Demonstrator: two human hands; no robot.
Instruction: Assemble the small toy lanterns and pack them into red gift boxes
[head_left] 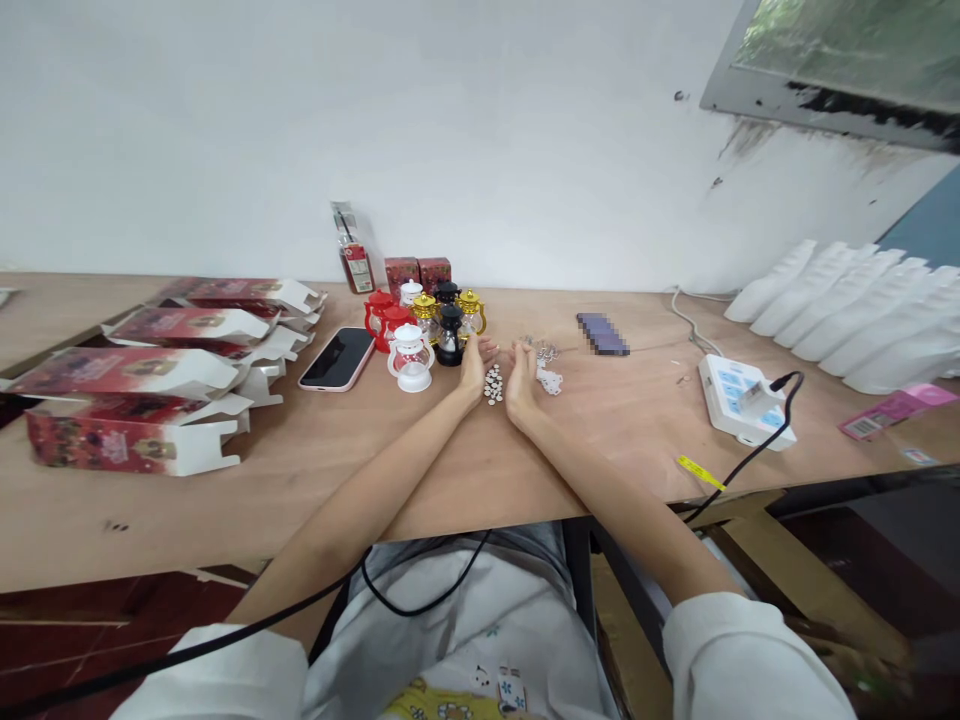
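Because the small white pieces [493,385] lie loose on the counter [465,470] at the frame's centre, a careless sweep by the left hand [473,366] or right hand [522,378] could scatter them, or tip the front black lantern [451,337] just beside the left. Both hands flank the pieces, slightly apart, fingers extended, apparently gripping nothing. The pieces look roundish, button-like, loosely clustered.

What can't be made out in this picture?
In the head view:
Small round white pieces between left hand and right hand: too small for surface details.
Bluish-purple rectangular object: surface hidden by pixelation.
Two red printed cardboard boxes: lower parts hidden by red, white and black lanterns.
Grey-framed glass window: cut off by top and right edges.
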